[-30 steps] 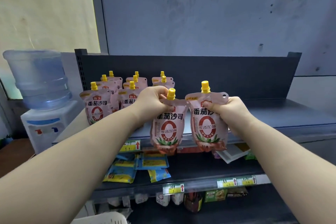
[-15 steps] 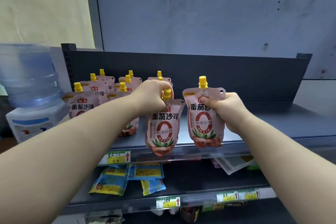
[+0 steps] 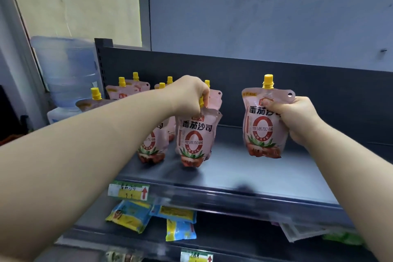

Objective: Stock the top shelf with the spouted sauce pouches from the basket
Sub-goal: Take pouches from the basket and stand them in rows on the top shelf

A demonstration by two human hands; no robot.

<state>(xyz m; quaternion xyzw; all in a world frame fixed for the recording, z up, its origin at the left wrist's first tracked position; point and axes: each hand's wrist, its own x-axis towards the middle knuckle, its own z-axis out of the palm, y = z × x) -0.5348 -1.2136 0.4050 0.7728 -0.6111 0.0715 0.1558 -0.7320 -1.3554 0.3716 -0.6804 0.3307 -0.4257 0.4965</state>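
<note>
— While one pouch (image 3: 194, 138) is pinched at its spout by the left grip (image 3: 189, 98), where is it held?
— Low over the top shelf (image 3: 265, 172), beside the stocked pouches (image 3: 127, 91), behind the front edge (image 3: 234, 192). A second pouch (image 3: 261, 130) is clutched by the right grip (image 3: 297, 117) over bare shelf.

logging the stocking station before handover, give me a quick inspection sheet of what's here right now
surface: top shelf, dark grey metal with a back panel.
job's things: left pouch and right pouch held upright, low over the shelf; stocked pouches stand in rows at back left; basket not in view.
clutter: blue-yellow packets on the shelf below; price tag on the shelf edge.
grippers: left hand grips its pouch at the spout; right hand grips its pouch's side.
cables: nothing seen.
surroundings: water bottle on a dispenser at left; grey wall behind.
</note>
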